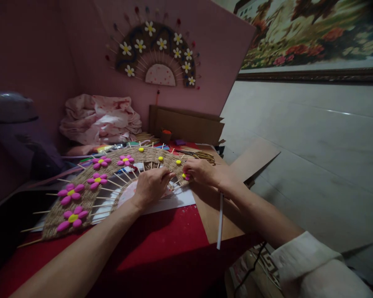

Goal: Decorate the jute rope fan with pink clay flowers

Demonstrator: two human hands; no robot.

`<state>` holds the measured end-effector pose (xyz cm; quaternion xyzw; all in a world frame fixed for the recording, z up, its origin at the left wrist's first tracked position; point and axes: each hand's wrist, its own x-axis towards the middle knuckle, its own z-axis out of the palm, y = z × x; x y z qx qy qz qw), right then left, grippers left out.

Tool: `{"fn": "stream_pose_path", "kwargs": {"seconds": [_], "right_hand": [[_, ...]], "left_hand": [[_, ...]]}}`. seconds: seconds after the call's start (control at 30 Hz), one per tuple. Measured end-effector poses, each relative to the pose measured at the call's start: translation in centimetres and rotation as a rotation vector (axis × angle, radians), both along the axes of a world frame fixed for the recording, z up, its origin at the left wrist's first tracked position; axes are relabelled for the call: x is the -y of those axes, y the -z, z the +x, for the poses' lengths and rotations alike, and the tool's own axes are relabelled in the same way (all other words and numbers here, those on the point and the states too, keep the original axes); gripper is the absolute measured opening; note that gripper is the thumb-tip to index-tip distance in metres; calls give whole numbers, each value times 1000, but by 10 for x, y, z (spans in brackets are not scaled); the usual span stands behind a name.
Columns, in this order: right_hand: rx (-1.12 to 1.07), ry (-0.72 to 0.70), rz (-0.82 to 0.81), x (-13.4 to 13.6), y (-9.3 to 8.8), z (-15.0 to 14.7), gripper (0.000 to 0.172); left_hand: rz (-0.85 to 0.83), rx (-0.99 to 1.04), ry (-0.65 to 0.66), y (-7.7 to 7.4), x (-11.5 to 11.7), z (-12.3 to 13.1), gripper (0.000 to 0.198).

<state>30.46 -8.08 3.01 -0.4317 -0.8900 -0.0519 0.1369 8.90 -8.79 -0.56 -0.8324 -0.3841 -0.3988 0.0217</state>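
Note:
A fan-shaped craft piece (90, 178), wound with twine over thin sticks, lies across the table. Pink clay flowers (71, 193) with yellow centres decorate its left side, and bare yellow dots (161, 158) run along the top and right. Over the inner half-circle is my left hand (152, 186), its fingers pinched together; whatever they hold is hidden. My right hand (201, 170) is closed at the fan's right end, its fingertips by a partly covered pink and yellow flower (185, 176). Whether it grips a petal cannot be made out.
A red cloth (164, 236) covers the table, with a cardboard sheet (209, 219) and a white strip (220, 221) at right. Scissors (205, 156) lie behind my right hand. Crumpled pink fabric (101, 118) sits at the back, below a finished fan (133, 58) on a pink panel.

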Motion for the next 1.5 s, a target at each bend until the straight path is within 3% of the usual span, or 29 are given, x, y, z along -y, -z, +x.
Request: {"fn": "stream_pose_path", "kwargs": {"seconds": [0.27, 0.47, 0.63, 0.97, 1.07, 1.17, 1.23, 1.3, 1.43, 1.5], "right_hand": [[62, -29, -29, 7, -12, -2, 26], [26, -50, -14, 8, -6, 4, 41], [-40, -71, -32, 7, 2, 11, 28], [-150, -109, -10, 8, 10, 18, 28], [-284, -43, 15, 12, 10, 18, 28], [-509, 168, 33, 11, 11, 19, 22], [-652, 326, -52, 8, 12, 20, 16], [-726, 396, -206, 4, 13, 19, 18], [-771, 355, -428, 0, 12, 10, 27], [-870, 343, -628, 0, 11, 4, 29]], "left_hand": [[2, 2, 1, 0, 0, 0, 25], [-8, -12, -10, -1, 1, 0, 27], [4, 2, -5, -1, 1, 0, 28], [7, -5, -6, 2, -1, 0, 26], [17, 5, -3, 2, -1, 0, 26], [20, 11, 5, 2, -2, 0, 28], [23, 14, 9, 2, -2, 0, 28], [16, 11, 9, 2, -2, 0, 29], [0, -12, -10, 2, -2, 0, 29], [2, -18, -24, 2, -2, 0, 30]]}}
